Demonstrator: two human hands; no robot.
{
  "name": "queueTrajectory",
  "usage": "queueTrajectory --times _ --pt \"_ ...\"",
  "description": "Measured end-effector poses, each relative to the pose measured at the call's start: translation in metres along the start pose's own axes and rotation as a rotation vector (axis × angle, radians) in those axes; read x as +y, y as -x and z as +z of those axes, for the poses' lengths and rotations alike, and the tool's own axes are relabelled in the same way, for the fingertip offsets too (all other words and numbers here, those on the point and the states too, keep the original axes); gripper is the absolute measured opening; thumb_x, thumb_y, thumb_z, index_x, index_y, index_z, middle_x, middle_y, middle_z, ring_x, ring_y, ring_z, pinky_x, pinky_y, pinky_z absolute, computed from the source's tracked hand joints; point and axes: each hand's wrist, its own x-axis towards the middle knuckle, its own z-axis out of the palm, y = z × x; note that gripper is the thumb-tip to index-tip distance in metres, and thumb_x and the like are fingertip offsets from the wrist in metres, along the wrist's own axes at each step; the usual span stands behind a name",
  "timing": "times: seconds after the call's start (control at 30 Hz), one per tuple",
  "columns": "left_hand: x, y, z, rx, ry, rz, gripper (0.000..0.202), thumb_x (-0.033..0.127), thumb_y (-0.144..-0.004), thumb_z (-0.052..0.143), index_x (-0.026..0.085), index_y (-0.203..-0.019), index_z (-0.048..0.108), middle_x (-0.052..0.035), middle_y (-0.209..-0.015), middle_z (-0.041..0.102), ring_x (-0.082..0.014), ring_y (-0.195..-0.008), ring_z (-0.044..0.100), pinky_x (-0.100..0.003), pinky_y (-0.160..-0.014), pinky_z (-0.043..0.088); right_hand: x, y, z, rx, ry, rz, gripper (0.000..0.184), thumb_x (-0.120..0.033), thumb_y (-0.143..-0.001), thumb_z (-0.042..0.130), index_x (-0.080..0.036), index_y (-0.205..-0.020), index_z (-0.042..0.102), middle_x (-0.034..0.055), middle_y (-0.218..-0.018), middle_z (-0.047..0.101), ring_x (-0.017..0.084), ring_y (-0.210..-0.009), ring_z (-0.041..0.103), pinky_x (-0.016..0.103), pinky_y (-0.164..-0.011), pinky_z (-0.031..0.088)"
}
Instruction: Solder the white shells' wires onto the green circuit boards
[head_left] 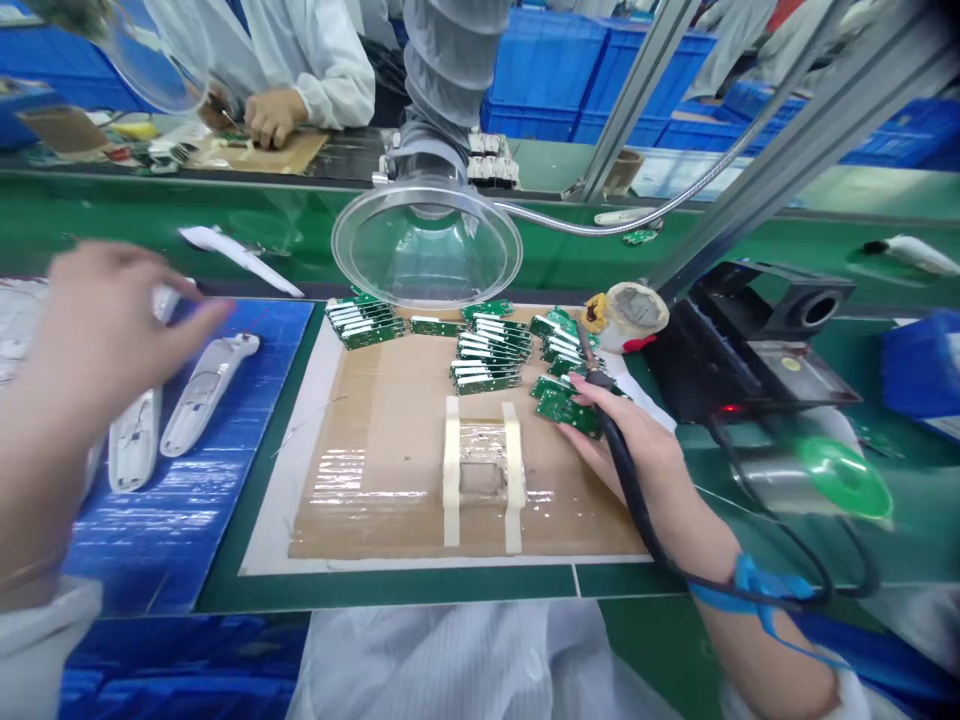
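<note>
My right hand (637,440) grips a soldering iron (611,420), its black cord running down past the wrist. The fingertips of that hand touch a green circuit board (564,408); I cannot tell if they pinch it. Over the left side, blurred by motion, my left hand (120,310) hangs with thumb and fingers apart and nothing visible in it. Below and beside it, white plastic housings (210,395) lie on a blue mat (247,400). Several rows of green boards (491,355) stand along the back of a brown cardboard sheet (375,450).
A clear jig (482,470) is taped to the cardboard. Above the boards hangs a clear fume hood (427,245). To the right stand a black soldering station (720,370), a tip-cleaning pot (634,310) and a solder spool (844,480). Another person's hand (274,115) works across the bench.
</note>
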Motion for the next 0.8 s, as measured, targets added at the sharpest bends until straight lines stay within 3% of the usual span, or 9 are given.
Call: queueTrajectory --times 0.1,0.17,0.23,0.3,0.37,0.43,0.53,0.67,0.8 --pt "-0.010 0.024 0.022 -0.055 -0.060 -0.023 0.067 0.080 -0.092 0.064 0.016 -0.075 0.063 -0.0116 -0.130 0.069 -0.0536 -0.155 0.050 -0.079 -0.131 0.032 -0.025 0.008 0.000 0.017 -0.111 0.068 0.054 -0.035 -0.098 0.085 -0.031 -0.149 0.067 0.0084 -0.133 0.084 0.029 -0.109 0.087 0.042 -0.095 0.075" --pt "-0.006 0.042 0.025 -0.068 -0.035 -0.024 0.063 0.081 -0.097 0.054 0.021 -0.077 0.058 -0.0102 -0.133 0.068 -0.0497 -0.153 0.053 -0.076 -0.132 0.037 -0.043 0.012 0.002 -0.074 -0.226 0.035 0.054 -0.031 -0.100 0.083 -0.033 -0.151 0.065 0.0079 -0.139 0.082 0.029 -0.115 0.086 0.043 -0.099 0.075" --pt "0.012 0.059 0.019 -0.077 0.019 -0.023 0.056 0.076 -0.104 0.050 0.024 -0.085 0.058 -0.0066 -0.137 0.066 -0.0435 -0.148 0.058 -0.069 -0.125 0.053 -0.057 0.013 0.006 -0.202 -0.326 -0.040 0.057 -0.026 -0.104 0.077 -0.035 -0.158 0.058 0.0073 -0.145 0.080 0.027 -0.124 0.083 0.043 -0.104 0.074" --pt "0.044 0.082 0.013 -0.119 0.109 0.004 0.044 0.065 -0.108 0.057 0.024 -0.090 0.060 -0.0029 -0.142 0.065 -0.0378 -0.140 0.064 -0.056 -0.103 0.069 -0.064 0.011 0.010 -0.304 -0.391 -0.086 0.063 -0.022 -0.107 0.072 -0.036 -0.164 0.051 0.0067 -0.150 0.077 0.026 -0.131 0.081 0.043 -0.107 0.073" --pt "0.088 0.111 0.015 -0.121 0.189 0.171 0.032 0.052 -0.106 0.070 0.023 -0.092 0.063 -0.0028 -0.147 0.066 -0.0348 -0.128 0.072 -0.046 -0.086 0.072 -0.066 0.008 0.011 -0.359 -0.413 -0.090 0.067 -0.020 -0.108 0.071 -0.038 -0.167 0.047 0.0058 -0.153 0.075 0.027 -0.133 0.079 0.044 -0.108 0.072" --pt "0.133 0.143 0.025 -0.169 0.234 0.273 0.016 0.037 -0.112 0.063 0.022 -0.105 0.067 -0.0073 -0.147 0.069 -0.0323 -0.122 0.077 -0.050 -0.097 0.071 -0.066 0.006 0.012 -0.383 -0.410 -0.093 0.068 -0.019 -0.108 0.071 -0.038 -0.168 0.046 0.0058 -0.154 0.074 0.027 -0.134 0.079 0.045 -0.111 0.071" --pt "0.178 0.177 0.040 -0.148 0.284 0.352 0.019 0.032 -0.115 0.057 0.020 -0.126 0.066 -0.0153 -0.148 0.070 -0.0318 -0.116 0.081 -0.043 -0.084 0.072 -0.067 0.008 0.013 -0.388 -0.401 -0.095 0.071 -0.015 -0.108 0.069 -0.038 -0.170 0.044 0.0070 -0.156 0.073 0.028 -0.137 0.077 0.049 -0.115 0.069" --pt "0.174 0.176 0.038 -0.135 0.461 0.173 0.026 0.035 -0.118 0.051 0.024 -0.136 0.066 -0.0110 -0.151 0.071 -0.0265 -0.134 0.074 -0.037 -0.102 0.068 -0.070 0.016 0.017 -0.345 -0.468 0.009 0.071 -0.018 -0.103 0.077 -0.038 -0.165 0.050 0.0062 -0.154 0.074 0.030 -0.138 0.076 0.049 -0.114 0.071" --pt "0.153 0.144 0.046 -0.198 0.577 0.023 0.024 0.040 -0.116 0.055 0.025 -0.120 0.074 -0.0072 -0.124 0.081 -0.0240 -0.117 0.078 -0.040 -0.103 0.066 -0.076 0.019 0.023 -0.292 -0.463 0.016 0.063 -0.012 -0.106 0.070 -0.034 -0.163 0.053 0.0065 -0.152 0.076 0.025 -0.135 0.078 0.044 -0.114 0.070"
